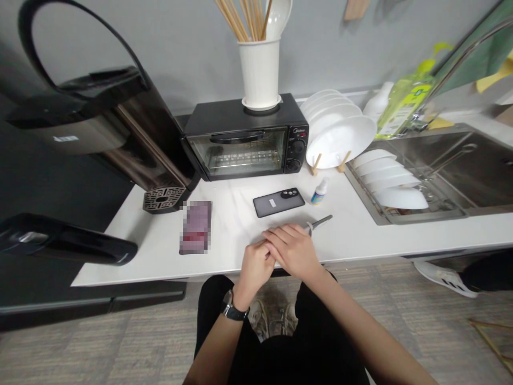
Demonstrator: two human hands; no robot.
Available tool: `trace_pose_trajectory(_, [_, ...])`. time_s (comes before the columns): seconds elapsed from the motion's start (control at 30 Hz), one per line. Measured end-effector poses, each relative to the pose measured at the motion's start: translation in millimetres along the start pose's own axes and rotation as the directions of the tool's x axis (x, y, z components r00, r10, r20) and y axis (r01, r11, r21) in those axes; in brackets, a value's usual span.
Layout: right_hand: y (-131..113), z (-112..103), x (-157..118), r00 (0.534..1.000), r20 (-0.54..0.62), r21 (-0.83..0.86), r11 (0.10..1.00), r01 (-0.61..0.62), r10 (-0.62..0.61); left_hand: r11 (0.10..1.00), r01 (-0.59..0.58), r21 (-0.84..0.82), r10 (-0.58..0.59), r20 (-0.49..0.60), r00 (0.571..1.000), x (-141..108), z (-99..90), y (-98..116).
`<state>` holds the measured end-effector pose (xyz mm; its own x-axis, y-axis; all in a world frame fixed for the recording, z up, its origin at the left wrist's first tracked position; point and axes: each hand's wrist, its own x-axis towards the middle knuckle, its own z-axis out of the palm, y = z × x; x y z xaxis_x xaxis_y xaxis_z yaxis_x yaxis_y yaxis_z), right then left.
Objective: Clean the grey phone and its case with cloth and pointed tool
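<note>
My left hand (pixel 257 263), with a dark-strapped watch on its wrist, rests at the counter's front edge. Its fingers are mostly hidden under my right hand (pixel 294 250), whose fingers lie stretched across it. Just behind my right hand is a thin grey tool (pixel 321 221), partly covered, so I cannot tell its kind or whether the hand touches it. Beyond the hands a grey phone (pixel 278 202) lies with its camera side up. A small white bottle (pixel 319 192) with a blue label stands right of it. To the left lies a flat, pixelated purple item (pixel 196 227).
A toaster oven (pixel 244 144) bears a white cup (pixel 259 72) of chopsticks. Left stands a tall dark drink machine (pixel 132 133). White plates (pixel 340 139) stand in a rack beside the sink (pixel 452 211), which holds bowls (pixel 395 182). Another person's shoe (pixel 444 278) shows at right.
</note>
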<state>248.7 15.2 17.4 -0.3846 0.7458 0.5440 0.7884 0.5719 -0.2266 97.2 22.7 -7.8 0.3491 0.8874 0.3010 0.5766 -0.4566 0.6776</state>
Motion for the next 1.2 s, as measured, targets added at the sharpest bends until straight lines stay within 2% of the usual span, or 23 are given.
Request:
trace_pose_trajectory(0.07, [25.9,-10.1,-8.6,0.997,-0.02,-0.073,0.995,-0.07,0.069,0.997,-0.011,-0.075,0.013,0.029,0.999,-0.2,-2.4,2.7])
trace_pose_trajectory(0.17, [68.0,-28.4,-19.8,0.966,-0.065,-0.168,0.951,-0.259,0.251,0.983,-0.019,-0.184,0.03,0.057,0.998,0.6,-5.5,7.1])
trace_pose_trajectory(0.27, [82.2,-37.8,-19.7,0.924,-0.082,-0.226,0.896,-0.382,0.373,0.983,-0.013,-0.183,0.022,0.047,0.999,1.9,-6.4,9.2])
trace_pose_trajectory(0.33, [69.0,-34.1,-13.7,0.916,-0.115,-0.224,0.889,-0.4,0.383,0.985,-0.015,-0.174,0.022,0.043,0.999,2.6,-5.7,8.8])
trace_pose_trajectory(0.4, [42.9,-22.6,-6.5,0.921,-0.145,-0.174,0.907,-0.383,0.361,0.991,-0.024,-0.133,0.029,0.036,0.999,2.3,-3.6,6.2])
trace_pose_trajectory(0.47, [14.0,-7.1,-1.0,0.944,-0.124,-0.089,0.945,-0.316,0.304,0.999,-0.032,-0.042,0.033,0.015,0.999,0.8,-0.4,1.1])
trace_pose_trajectory(0.53, [-6.1,6.3,1.0,0.985,-0.059,-0.003,0.986,-0.164,0.164,0.999,-0.032,0.039,0.033,-0.013,0.999,-1.3,2.6,-4.8])
trace_pose_trajectory(0.63, [-4.5,11.2,-3.0,0.996,0.024,0.032,0.996,0.088,-0.089,0.997,-0.037,0.067,0.038,-0.024,0.999,-3.1,3.6,-8.5])
trace_pose_trajectory(0.7, [16.0,2.3,-8.8,0.99,0.045,-0.01,0.991,0.133,-0.133,0.999,-0.035,0.031,0.035,0.002,0.999,-2.5,1.1,-5.2])
trace_pose_trajectory(0.83, [65.7,-27.0,-17.1,1.0,0.023,-0.094,0.995,-0.012,0.014,0.99,-0.023,-0.138,0.032,0.065,0.997,0.8,-6.0,7.1])
trace_pose_trajectory(0.93, [78.1,-39.1,-13.1,0.974,-0.002,-0.206,0.953,-0.221,0.226,0.983,-0.017,-0.182,0.03,0.069,0.997,2.8,-8.5,12.3])
trace_pose_trajectory(1.0, [68.9,-38.2,-6.2,0.928,-0.06,-0.273,0.888,-0.369,0.367,0.982,-0.021,-0.187,0.033,0.063,0.997,3.1,-8.4,12.8])
trace_pose_trajectory(1.07, [49.0,-31.4,1.1,0.898,-0.103,-0.272,0.857,-0.438,0.427,0.984,-0.039,-0.174,0.049,0.056,0.997,2.2,-7.1,10.9])
trace_pose_trajectory(1.13, [24.0,-20.9,5.8,0.909,-0.085,-0.218,0.882,-0.417,0.409,0.993,-0.065,-0.101,0.07,0.04,0.997,0.3,-4.7,5.8])
trace_pose_trajectory(1.2, [1.7,-9.4,6.3,0.958,-0.014,-0.135,0.948,-0.287,0.288,0.995,-0.095,0.013,0.095,0.008,0.995,-2.0,-1.6,-1.7])
